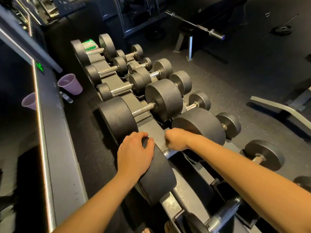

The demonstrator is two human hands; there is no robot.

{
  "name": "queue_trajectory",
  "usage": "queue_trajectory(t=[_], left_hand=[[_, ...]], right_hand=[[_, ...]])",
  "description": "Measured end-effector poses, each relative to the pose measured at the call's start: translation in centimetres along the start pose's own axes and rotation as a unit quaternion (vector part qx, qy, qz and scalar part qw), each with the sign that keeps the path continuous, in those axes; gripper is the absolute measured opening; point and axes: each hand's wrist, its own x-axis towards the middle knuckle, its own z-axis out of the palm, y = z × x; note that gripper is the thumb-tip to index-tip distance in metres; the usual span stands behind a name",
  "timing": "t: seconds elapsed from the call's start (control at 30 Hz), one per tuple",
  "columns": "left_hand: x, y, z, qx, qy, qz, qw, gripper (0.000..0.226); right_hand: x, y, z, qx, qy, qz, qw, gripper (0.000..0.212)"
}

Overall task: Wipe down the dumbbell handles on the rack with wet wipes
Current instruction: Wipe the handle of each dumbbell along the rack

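Right now L hand (134,152) lies palm-down on the black round rubber head (158,179) of the nearest big dumbbell on the grey steel rack (151,126). Its fingers are bent over the head's top rim, so it's gripping that head.

R hand (175,139) is a tight fist curled round the same dumbbell's knurled chrome handle (170,152), just beside the head's inner face. A short bit of handle shows below the fist. Can't tell whether a wipe is inside the fist. A second big black head (200,125) sits right behind the R wrist.

Other black dumbbells w/ chrome handles fill the rack beyond the held dumbbell, in two rows. At the far end from it, a green & white soft pack of wet wipes (89,45) lies on the last dumbbell's handle, between its two heads.

On the dark floor, left of & beyond the held dumbbell, stands a purple plastic bin (71,84), w/ a clear water bottle (66,97) lying just beside it. Well beyond, to the right, is a steel barbell (198,26).
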Motion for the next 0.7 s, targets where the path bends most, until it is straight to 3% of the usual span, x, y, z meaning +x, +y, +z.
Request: queue_trajectory(t=[0.1, 0.2, 0.27, 0.33, 0.43, 0.5, 0.57, 0.7], left_hand=[[0.0, -0.1, 0.1, -0.001, -0.001, 0.001, 1.0, 0.037], [0.1, -0.2, 0.2, -0.002, -0.003, -0.004, 1.0, 0.039], [0.2, -0.1, 0.2, 0.001, -0.004, -0.007, 1.0, 0.04], [0.1, -0.1, 0.1, 0.004, -0.002, -0.009, 1.0, 0.04], [-0.1, 0.0, 0.0, -0.001, -0.002, -0.003, 1.0, 0.039], [-0.1, -0.1, -0.1, -0.002, -0.003, 0.002, 1.0, 0.04], [0.0, -0.1, 0.0, -0.003, -0.008, 0.003, 1.0, 0.041], [0.1, -0.1, 0.0, 0.007, -0.01, 0.006, 1.0, 0.04]], right_hand=[[-0.8, 0.3, -0.3, -0.111, 0.015, 0.014, 0.994, 0.022], [-0.6, -0.9, 0.6, 0.085, -0.018, -0.035, 0.996, 0.006], [-0.5, -1.5, 1.7, 0.173, -0.009, -0.071, 0.982, 0.012], [-1.4, -1.3, 3.1, 0.187, 0.055, -0.085, 0.977, 0.012], [-3.5, 0.4, 6.3, 0.042, 0.279, -0.084, 0.956, 0.011], [-4.2, 0.9, 8.5, 0.038, 0.392, -0.041, 0.918, 0.01], [-4.2, 0.1, 10.1, 0.186, 0.44, 0.035, 0.878, 0.006], [-3.5, -2.1, 11.5, 0.51, 0.45, 0.181, 0.71, 0.01]])
